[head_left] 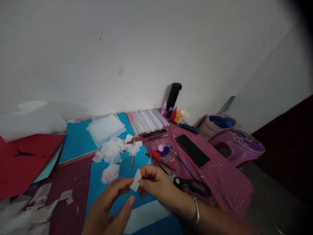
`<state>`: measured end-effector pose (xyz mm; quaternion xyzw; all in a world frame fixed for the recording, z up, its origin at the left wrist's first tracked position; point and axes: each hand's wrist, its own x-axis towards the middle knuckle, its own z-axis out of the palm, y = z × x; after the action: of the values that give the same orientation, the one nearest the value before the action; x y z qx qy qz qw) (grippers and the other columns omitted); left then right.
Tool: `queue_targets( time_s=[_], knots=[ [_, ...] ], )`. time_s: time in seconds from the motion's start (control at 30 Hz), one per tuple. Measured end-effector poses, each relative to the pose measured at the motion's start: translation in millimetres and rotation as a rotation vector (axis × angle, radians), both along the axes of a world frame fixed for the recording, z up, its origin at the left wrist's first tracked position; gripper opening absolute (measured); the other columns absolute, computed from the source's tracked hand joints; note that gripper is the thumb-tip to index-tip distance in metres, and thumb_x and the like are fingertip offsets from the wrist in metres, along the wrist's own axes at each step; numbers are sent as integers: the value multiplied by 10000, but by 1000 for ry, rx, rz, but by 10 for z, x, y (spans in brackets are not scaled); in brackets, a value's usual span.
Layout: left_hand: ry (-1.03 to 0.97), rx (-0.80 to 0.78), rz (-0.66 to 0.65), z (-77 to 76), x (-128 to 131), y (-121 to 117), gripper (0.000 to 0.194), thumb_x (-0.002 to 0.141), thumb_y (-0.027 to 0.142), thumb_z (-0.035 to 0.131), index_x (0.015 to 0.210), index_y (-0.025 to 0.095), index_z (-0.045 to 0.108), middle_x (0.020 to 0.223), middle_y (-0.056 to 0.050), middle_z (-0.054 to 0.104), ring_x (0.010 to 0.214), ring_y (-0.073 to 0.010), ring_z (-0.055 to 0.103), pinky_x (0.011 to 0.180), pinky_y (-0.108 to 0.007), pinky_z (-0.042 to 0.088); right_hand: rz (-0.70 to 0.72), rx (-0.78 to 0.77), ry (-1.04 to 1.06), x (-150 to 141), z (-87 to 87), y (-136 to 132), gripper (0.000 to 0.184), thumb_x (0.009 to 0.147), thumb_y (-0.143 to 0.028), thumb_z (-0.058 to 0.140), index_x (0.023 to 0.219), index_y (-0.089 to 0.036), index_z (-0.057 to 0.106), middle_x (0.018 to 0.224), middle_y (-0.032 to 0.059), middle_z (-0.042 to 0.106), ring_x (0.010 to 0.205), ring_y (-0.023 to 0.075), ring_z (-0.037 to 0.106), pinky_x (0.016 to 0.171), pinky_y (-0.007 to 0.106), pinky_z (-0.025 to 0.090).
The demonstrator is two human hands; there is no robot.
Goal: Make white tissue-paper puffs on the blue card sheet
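A small, four-cornered white scrap of paper (136, 181) is pinched in the fingers of the right hand (158, 187) above a blue sheet (96, 192), while those of the left hand (110, 205) stand parted at its edge. A clear dish (172, 159) holds pink, red and dark-blue paint (156, 154); a pinkish bucket (205, 128) shows blue inside.

From my end, I have the bare left hand (104, 207) cupped, its thumb (125, 210) parted from its forefinger (119, 184), while the bare right hand (160, 186) pinches with thumb and curled forefinger, its bare forearm (215, 217) slanting down rightward.
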<state>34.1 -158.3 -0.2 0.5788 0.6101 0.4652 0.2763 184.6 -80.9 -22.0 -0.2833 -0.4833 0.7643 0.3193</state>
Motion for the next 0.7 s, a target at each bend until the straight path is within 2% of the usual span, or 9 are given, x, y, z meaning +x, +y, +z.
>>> queue_targets(
  time_s=[0.07,0.13,0.23,0.3,0.37,0.47,0.57,0.7],
  knots=[
    [-81,-70,-52,-59,53,32,252,674,266,666,926,274,675,867,-18,717,742,-203,677,635,-244,535,-5,32,-54,-7,15,-14,234,673,-312,671,680,-149,502,590,-43,536,475,48,465,480,185,378],
    [-80,-71,-43,-88,82,57,214,690,265,654,903,258,676,857,-23,718,745,-204,675,635,-245,538,-17,57,-109,-12,12,-29,189,673,-253,652,658,-150,495,576,-56,507,481,43,438,481,176,358],
    [47,-58,-65,-112,89,70,130,775,272,570,837,223,673,802,-30,703,705,-182,654,640,-239,520,-8,96,-194,-14,1,-53,125,679,-195,620,647,-143,511,578,-51,502,497,47,423,472,172,334],
    [153,-57,-113,-138,72,72,194,835,270,482,822,207,664,760,-31,683,680,-170,633,634,-240,502,7,131,-245,-16,2,-67,87,694,-180,599,654,-133,538,595,-35,526,512,53,432,476,176,331],
    [244,-41,-138,-171,42,78,229,851,265,442,811,200,658,720,-25,663,658,-165,618,624,-244,485,-3,162,-284,-22,7,-74,72,701,-168,587,655,-127,550,597,-29,531,517,55,431,485,179,331],
    [289,-55,-88,-208,-24,98,219,830,272,455,787,204,659,684,-13,655,637,-169,614,604,-248,464,-27,171,-312,-35,8,-67,63,706,-166,575,663,-133,543,591,-31,525,511,58,430,476,180,325],
    [145,-174,-26,-221,-92,131,214,797,325,494,773,202,667,639,-9,664,594,-177,616,554,-247,457,-14,135,-340,-43,-2,-43,69,718,-192,561,686,-144,524,585,-32,525,485,64,429,448,181,318],
    [-342,-358,94,-234,-114,192,216,720,391,581,711,187,651,538,-1,644,535,-185,606,534,-268,485,-17,106,-371,-39,-8,-12,62,702,-165,538,677,-159,482,536,-60,469,450,61,414,437,179,316]
  ],
)
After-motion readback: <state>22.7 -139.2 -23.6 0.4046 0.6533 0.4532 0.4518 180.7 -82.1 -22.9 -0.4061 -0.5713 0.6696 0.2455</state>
